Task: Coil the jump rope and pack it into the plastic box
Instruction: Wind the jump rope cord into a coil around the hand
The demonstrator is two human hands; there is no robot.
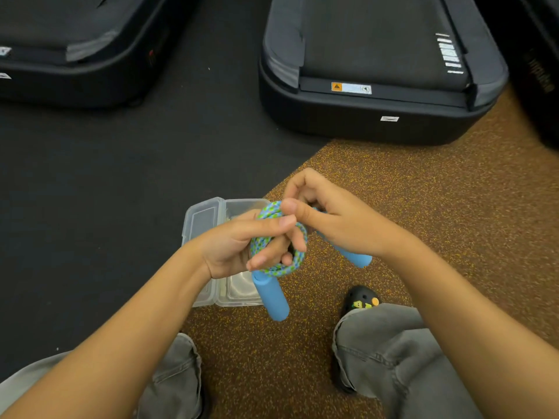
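Observation:
The jump rope [295, 261] is a blue-green braided cord wound into a small coil, with two light blue foam handles. My left hand [242, 246] grips the coil, fingers through its middle; one handle [270, 296] hangs below it. My right hand [326, 216] pinches the top of the coil, and the other handle [354, 255] sticks out under its palm. The clear plastic box [239, 290] lies open on the floor right beneath my hands, its lid [201, 219] folded out to the left. My hands hide most of the box.
Two black treadmill ends stand ahead, one at the far left [75, 71] and one at the far right [378, 116]. The floor is black mat on the left and brown speckled rubber [423, 182] on the right. My grey trouser legs and a black clog [360, 302] are below.

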